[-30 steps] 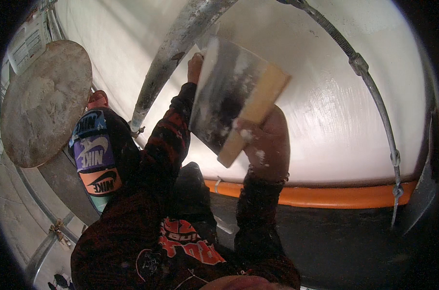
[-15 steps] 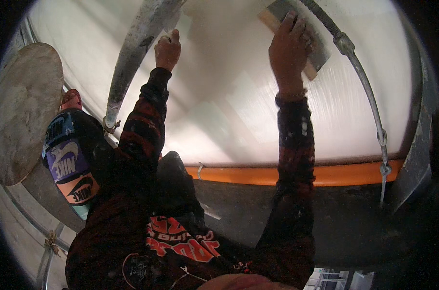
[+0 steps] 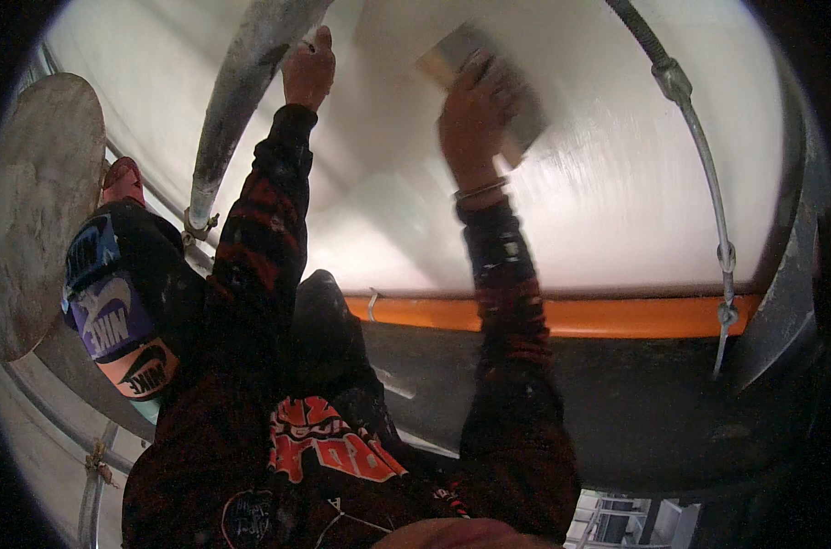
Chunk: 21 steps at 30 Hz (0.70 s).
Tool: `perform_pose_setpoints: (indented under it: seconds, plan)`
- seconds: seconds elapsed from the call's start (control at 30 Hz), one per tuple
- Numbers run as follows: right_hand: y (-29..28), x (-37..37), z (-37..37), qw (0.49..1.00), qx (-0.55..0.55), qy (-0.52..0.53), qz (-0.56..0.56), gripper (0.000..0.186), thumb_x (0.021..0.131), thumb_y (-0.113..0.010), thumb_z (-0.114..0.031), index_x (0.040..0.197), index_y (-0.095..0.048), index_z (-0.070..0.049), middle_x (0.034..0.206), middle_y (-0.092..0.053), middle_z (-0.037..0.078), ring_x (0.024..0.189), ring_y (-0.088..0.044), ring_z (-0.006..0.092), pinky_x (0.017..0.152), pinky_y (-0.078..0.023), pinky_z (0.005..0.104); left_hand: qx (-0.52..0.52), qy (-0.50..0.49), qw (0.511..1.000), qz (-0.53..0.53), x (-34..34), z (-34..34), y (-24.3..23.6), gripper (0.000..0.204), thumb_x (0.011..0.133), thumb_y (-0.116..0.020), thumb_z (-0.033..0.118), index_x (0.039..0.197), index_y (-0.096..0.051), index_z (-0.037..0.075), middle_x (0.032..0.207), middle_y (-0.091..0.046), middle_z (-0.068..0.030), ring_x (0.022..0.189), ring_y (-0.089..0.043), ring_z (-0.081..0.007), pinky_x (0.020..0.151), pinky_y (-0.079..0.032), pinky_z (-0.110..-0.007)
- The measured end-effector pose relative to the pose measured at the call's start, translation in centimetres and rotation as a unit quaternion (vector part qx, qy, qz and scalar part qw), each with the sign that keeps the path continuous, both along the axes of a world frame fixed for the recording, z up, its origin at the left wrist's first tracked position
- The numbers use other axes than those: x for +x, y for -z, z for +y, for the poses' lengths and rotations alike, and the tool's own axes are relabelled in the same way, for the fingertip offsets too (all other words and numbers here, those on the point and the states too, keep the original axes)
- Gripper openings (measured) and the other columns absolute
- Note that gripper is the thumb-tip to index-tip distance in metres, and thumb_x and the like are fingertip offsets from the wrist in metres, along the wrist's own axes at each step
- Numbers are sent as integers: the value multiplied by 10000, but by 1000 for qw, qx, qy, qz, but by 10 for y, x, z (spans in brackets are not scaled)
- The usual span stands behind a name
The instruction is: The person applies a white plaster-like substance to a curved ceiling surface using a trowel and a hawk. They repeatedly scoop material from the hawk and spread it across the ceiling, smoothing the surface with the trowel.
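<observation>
My right hand is wrapped round a wide, flat plastering trowel with a grey blade and a tan edge, blurred by motion. The trowel lies against, or very close to, a pale, smooth wall with a wet-looking sheen. Up to the left, my left hand is closed beside a thick grey pole, with the thumb pointing up. What its fingers hold is hidden; I cannot make it out.
A metal rod with a threaded end crosses the right side. An orange tube runs along the wall's foot above a dark platform. A rounded, stained board stands far left. My bent leg is below my left arm.
My right hand has swept left and slightly down across the wall with the trowel. My left hand has risen a little beside the pole. The view has shifted slightly.
</observation>
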State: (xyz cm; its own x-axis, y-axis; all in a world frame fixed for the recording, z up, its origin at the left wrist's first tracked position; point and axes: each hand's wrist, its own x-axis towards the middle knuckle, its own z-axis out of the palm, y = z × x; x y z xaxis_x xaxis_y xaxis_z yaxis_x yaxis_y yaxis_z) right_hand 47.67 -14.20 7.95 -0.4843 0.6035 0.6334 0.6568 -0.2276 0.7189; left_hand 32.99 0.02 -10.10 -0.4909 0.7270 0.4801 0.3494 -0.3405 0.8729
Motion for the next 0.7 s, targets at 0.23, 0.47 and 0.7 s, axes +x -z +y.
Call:
perform_pose_setpoints:
  seconds: [0.23, 0.47, 0.7]
  plan:
    - [-161, 34, 20, 977, 175, 55, -111, 489, 802, -633, -267, 1169, -486, 21, 1076, -546, 265, 1008, -572, 440, 826, -476, 572, -161, 185, 955, -165, -16, -50, -56, 647, 968, -375, 520, 778, -588, -60, 579, -590, -168, 536, -628, -294, 622, -529, -429]
    - [-40, 10, 77, 986, 159, 1, 43, 519, 882, -538, -225, 1340, -431, -3, 1297, -470, 267, 1176, -480, 448, 949, -386, 609, -38, 91, 990, -100, -40, -23, -31, 429, 914, -498, 416, 873, -549, -7, 619, -566, -130, 557, -597, -253, 581, -520, -399]
    - [228, 5, 26, 982, -111, 33, 149, 518, 900, -538, -215, 1384, -427, -65, 1319, -482, 192, 1250, -450, 402, 1012, -353, 601, -147, 170, 964, -145, -53, -34, -51, 391, 901, -552, 342, 1036, -494, -20, 855, -578, -216, 817, -589, -338, 717, -465, -424]
